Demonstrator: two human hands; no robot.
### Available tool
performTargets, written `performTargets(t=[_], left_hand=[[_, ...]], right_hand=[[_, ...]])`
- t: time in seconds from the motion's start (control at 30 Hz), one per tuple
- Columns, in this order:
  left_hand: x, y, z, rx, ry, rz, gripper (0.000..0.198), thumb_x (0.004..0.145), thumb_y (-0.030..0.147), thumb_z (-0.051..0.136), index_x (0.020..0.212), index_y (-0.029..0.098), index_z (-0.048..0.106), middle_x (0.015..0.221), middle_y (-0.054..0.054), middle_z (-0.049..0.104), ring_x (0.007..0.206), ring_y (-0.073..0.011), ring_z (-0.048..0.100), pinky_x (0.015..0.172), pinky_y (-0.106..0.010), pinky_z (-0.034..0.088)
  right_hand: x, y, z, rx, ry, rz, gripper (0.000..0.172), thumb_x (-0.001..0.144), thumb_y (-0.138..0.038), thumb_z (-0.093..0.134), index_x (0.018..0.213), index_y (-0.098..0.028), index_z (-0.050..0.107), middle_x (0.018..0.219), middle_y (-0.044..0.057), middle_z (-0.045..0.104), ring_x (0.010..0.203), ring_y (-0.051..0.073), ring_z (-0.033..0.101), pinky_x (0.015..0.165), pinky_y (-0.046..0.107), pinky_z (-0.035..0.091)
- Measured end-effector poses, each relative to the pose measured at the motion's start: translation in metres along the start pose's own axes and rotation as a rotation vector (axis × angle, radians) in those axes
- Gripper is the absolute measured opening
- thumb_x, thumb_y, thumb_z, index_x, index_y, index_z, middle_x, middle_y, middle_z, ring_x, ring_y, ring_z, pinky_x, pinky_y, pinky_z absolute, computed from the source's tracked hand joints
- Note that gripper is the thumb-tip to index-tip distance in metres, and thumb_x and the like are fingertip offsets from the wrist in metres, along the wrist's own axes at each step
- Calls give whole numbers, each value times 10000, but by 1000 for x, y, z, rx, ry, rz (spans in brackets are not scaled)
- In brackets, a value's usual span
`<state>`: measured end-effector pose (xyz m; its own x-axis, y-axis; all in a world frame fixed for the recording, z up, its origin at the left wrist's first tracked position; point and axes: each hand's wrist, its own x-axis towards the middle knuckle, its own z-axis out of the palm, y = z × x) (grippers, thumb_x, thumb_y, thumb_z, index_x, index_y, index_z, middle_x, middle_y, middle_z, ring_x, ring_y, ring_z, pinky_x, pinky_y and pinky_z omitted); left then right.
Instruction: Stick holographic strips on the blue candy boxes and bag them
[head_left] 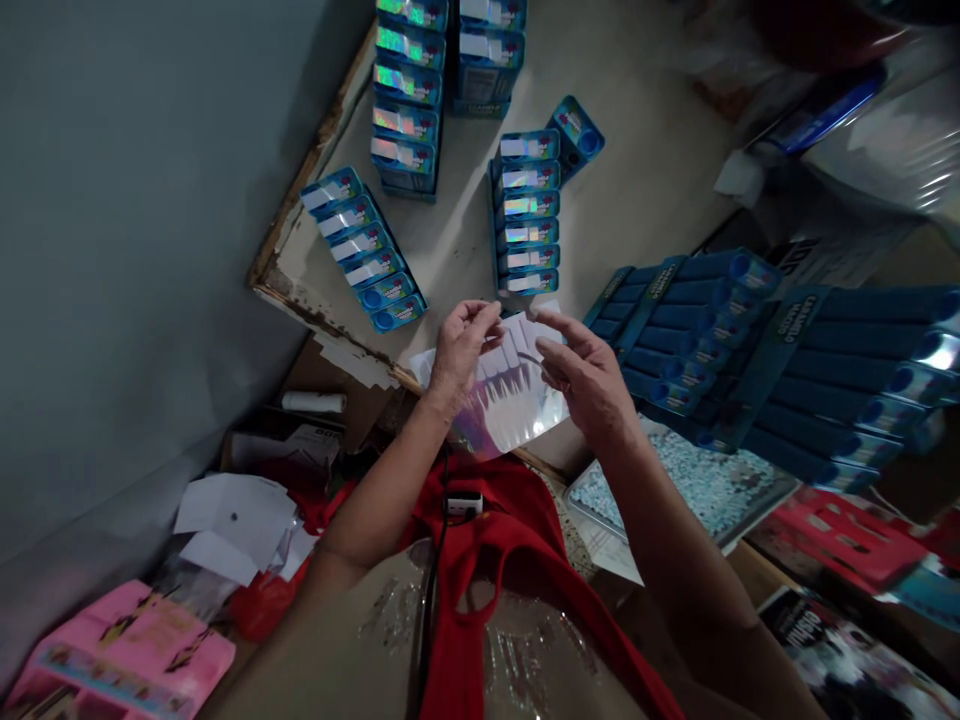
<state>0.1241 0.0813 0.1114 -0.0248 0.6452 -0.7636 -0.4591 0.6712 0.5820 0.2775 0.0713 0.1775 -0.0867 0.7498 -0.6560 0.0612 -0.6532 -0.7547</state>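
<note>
My left hand (pixel 459 350) and my right hand (pixel 589 375) hold a shiny holographic sticker sheet (pixel 506 405) between them, just above the near edge of the table (pixel 660 170). The left fingers are pinched at the sheet's upper left part. The right fingers are closed on its upper right edge, thumb on top. White strips show on the sheet's upper part. Beyond the hands stand rows of small blue packets with holographic labels (pixel 527 215), (pixel 365 248), (pixel 407 90).
A large stack of blue packages (pixel 765 350) lies to the right on the table. Below are a tray of pale beads (pixel 697 485), red items (pixel 840 525), a pink box (pixel 120 650), loose white papers (pixel 232 520) and a grey wall (pixel 127 250) on the left.
</note>
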Motion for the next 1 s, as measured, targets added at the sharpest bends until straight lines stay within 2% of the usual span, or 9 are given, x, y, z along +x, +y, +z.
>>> performTargets(t=[0.17, 0.3, 0.37, 0.47, 0.53, 0.63, 0.7, 0.83, 1.0], left_hand=[[8, 12, -11, -18, -72, -31, 542, 797, 680, 796, 984, 181, 697, 966, -93, 767, 852, -188, 746, 819, -321, 614], [7, 12, -17, 6, -139, 4, 544, 674, 638, 905, 904, 180, 720, 909, -72, 776, 790, -166, 737, 802, -308, 615], [6, 9, -20, 10, -127, 38, 505, 632, 567, 945, 878, 184, 724, 854, -43, 767, 738, -146, 718, 768, -294, 611], [5, 9, -27, 32, -78, 97, 444, 657, 525, 935, 854, 184, 729, 801, -24, 752, 683, -129, 693, 718, -279, 603], [5, 12, -33, 58, -41, 153, 413, 680, 513, 923, 835, 182, 732, 778, -18, 743, 658, -120, 679, 686, -262, 592], [4, 20, -46, 86, 17, 236, 398, 680, 508, 927, 805, 183, 734, 754, -10, 735, 632, -110, 664, 639, -234, 575], [2, 25, -57, 72, 59, 289, 398, 670, 509, 935, 789, 185, 736, 744, -7, 734, 622, -108, 662, 626, -226, 573], [-6, 28, -80, 9, 215, 398, 358, 706, 495, 922, 794, 194, 749, 735, 0, 726, 620, -102, 661, 635, -220, 571], [-14, 22, -111, -34, 423, 523, 297, 767, 460, 893, 809, 201, 754, 736, 6, 709, 670, -101, 655, 683, -215, 553]], right_hand=[[-3, -15, -1, 106, 10, 61, 357, 802, -522, 812, 1048, -273, 741, 545, -102, 287, 450, 76, 214, 466, 272, 360], [5, -10, -3, 121, 8, 84, 341, 795, -529, 825, 984, -262, 728, 509, -125, 278, 419, 60, 193, 519, 295, 475], [10, -5, -3, 99, 1, 109, 335, 801, -528, 816, 975, -253, 739, 503, -113, 332, 413, 70, 271, 525, 302, 482], [19, 1, 1, 90, 2, 171, 368, 738, -504, 856, 963, -237, 740, 604, -49, 560, 485, 101, 471, 497, 279, 431], [25, 1, 7, 104, 25, 211, 403, 652, -463, 910, 924, -228, 726, 686, -27, 645, 498, 85, 476, 455, 243, 346], [33, -3, 23, 92, 73, 203, 394, 582, -414, 943, 835, -210, 721, 605, -63, 575, 442, 37, 323, 422, 217, 199], [39, -6, 37, 53, 81, 134, 355, 594, -422, 930, 784, -197, 734, 553, -75, 512, 442, 34, 281, 429, 222, 165], [58, -3, 73, -32, 90, -60, 285, 646, -422, 895, 761, -193, 769, 589, -43, 573, 509, 66, 373, 472, 236, 258], [82, 8, 120, -139, 103, -212, 221, 722, -410, 838, 773, -204, 777, 655, -28, 636, 579, 95, 446, 555, 251, 352]])
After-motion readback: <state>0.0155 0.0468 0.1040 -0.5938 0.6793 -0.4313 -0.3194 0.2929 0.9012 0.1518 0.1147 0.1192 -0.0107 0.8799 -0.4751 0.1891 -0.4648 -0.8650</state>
